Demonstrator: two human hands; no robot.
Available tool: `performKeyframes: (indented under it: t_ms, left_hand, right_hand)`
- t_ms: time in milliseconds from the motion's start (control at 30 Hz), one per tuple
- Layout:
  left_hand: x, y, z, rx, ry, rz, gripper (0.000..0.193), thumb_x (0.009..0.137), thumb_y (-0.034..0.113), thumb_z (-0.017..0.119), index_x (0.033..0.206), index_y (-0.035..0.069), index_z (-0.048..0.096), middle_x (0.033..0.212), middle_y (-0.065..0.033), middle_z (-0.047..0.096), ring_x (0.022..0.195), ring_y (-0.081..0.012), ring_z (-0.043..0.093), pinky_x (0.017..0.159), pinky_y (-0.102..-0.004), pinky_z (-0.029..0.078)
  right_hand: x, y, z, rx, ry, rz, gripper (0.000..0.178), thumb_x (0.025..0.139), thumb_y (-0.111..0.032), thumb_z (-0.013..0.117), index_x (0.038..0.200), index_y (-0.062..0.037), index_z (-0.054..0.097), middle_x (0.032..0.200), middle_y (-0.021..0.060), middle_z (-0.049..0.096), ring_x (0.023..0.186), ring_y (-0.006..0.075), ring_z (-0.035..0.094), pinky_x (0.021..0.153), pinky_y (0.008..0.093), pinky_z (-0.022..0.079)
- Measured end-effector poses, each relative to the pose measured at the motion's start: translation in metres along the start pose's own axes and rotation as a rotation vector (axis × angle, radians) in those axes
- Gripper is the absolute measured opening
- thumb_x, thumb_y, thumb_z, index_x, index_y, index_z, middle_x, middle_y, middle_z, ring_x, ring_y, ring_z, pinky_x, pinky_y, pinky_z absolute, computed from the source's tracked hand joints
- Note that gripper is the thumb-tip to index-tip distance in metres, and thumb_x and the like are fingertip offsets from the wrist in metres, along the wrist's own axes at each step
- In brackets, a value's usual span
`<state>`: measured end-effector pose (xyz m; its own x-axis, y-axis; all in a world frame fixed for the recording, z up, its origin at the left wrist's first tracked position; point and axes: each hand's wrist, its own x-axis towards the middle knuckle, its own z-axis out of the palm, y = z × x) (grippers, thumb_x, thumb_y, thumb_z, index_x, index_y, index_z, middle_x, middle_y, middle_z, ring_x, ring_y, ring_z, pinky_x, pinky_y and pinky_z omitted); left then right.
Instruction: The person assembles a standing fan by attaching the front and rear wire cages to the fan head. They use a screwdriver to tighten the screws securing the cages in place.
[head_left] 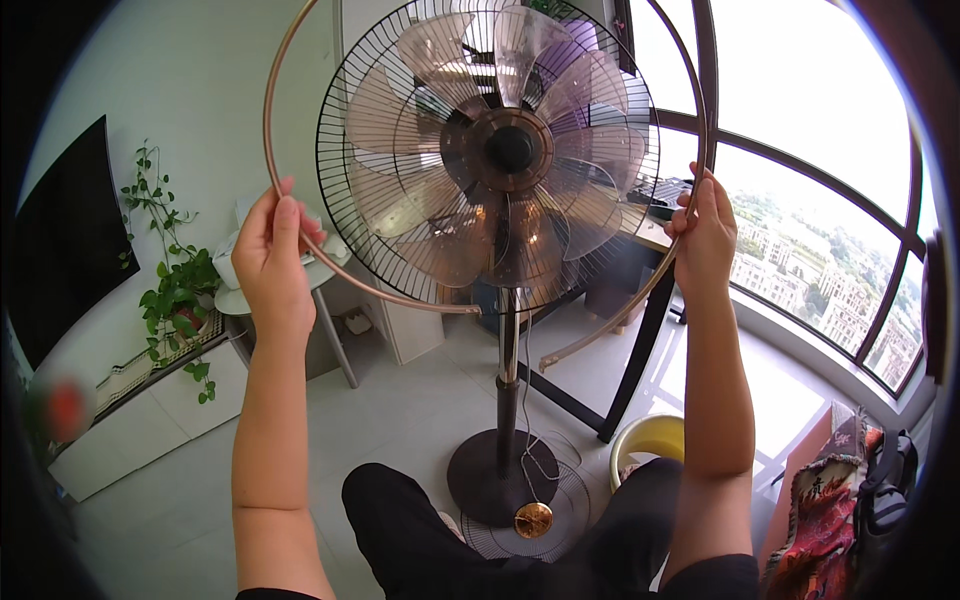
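I hold a bronze-brown guard ring [268,120], a thin hoop split at the bottom, in front of a pedestal fan. My left hand [272,250] pinches its left side between thumb and fingers. My right hand [705,235] is closed round its right side. The hoop's two loose ends stand apart below the fan head, the right end lower than the left. Behind it, the fan's clear blades [390,195] and dark hub knob [510,150] sit before the black rear wire grille [335,190]. The top of the hoop is out of view.
The fan's pole [508,340] rises from a round dark base [480,480]. At my feet lies the wire front grille [575,500] with a gold disc [533,519]. A yellow bin [635,440] stands beside a black-legged desk [625,385]. A trailing plant [185,275] is at left.
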<state>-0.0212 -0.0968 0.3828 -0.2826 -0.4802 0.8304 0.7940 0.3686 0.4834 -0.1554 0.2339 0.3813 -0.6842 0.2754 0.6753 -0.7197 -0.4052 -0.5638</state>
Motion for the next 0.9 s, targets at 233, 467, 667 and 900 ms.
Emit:
performKeyframes:
  t_ms: [233, 467, 667, 900]
  left_hand:
    - [0.019, -0.019, 0.014, 0.109, 0.048, -0.057, 0.027, 0.088, 0.017, 0.049, 0.107, -0.001, 0.054, 0.072, 0.0009, 0.049, 0.061, -0.0057, 0.045, 0.054, -0.0208, 0.041]
    - [0.018, -0.037, 0.004, 0.107, 0.060, -0.069, 0.028, 0.087, 0.018, 0.050, 0.106, -0.001, 0.055, 0.072, 0.0011, 0.048, 0.057, -0.0054, 0.043, 0.049, -0.0192, 0.038]
    - [0.019, -0.040, 0.009, 0.097, 0.052, -0.053, 0.029, 0.088, 0.018, 0.049, 0.108, -0.003, 0.053, 0.071, 0.0012, 0.048, 0.057, -0.0058, 0.042, 0.050, -0.0192, 0.036]
    - [0.014, -0.051, 0.006, 0.054, 0.078, -0.073, 0.025, 0.087, 0.018, 0.050, 0.103, -0.001, 0.057, 0.068, 0.0013, 0.049, 0.054, -0.0049, 0.043, 0.047, -0.0185, 0.038]
  right_hand:
    - [0.024, 0.024, 0.006, -0.143, 0.138, -0.032, 0.026, 0.090, -0.021, 0.044, 0.106, -0.0029, 0.053, 0.063, -0.0030, 0.042, 0.042, 0.0004, 0.033, 0.036, 0.0160, 0.028]
    - [0.021, 0.032, 0.001, -0.122, 0.133, -0.010, 0.027, 0.087, -0.021, 0.047, 0.105, -0.0019, 0.055, 0.066, -0.0010, 0.042, 0.046, 0.0020, 0.033, 0.038, 0.0173, 0.025]
    - [0.019, 0.034, 0.005, -0.106, 0.139, -0.048, 0.026, 0.088, -0.019, 0.046, 0.105, -0.0014, 0.055, 0.062, -0.0029, 0.039, 0.045, 0.0003, 0.030, 0.037, 0.0162, 0.023]
    - [0.018, 0.042, 0.001, -0.090, 0.152, -0.018, 0.025, 0.088, -0.017, 0.046, 0.103, -0.0003, 0.055, 0.061, -0.0034, 0.038, 0.042, 0.0002, 0.029, 0.036, 0.0161, 0.022]
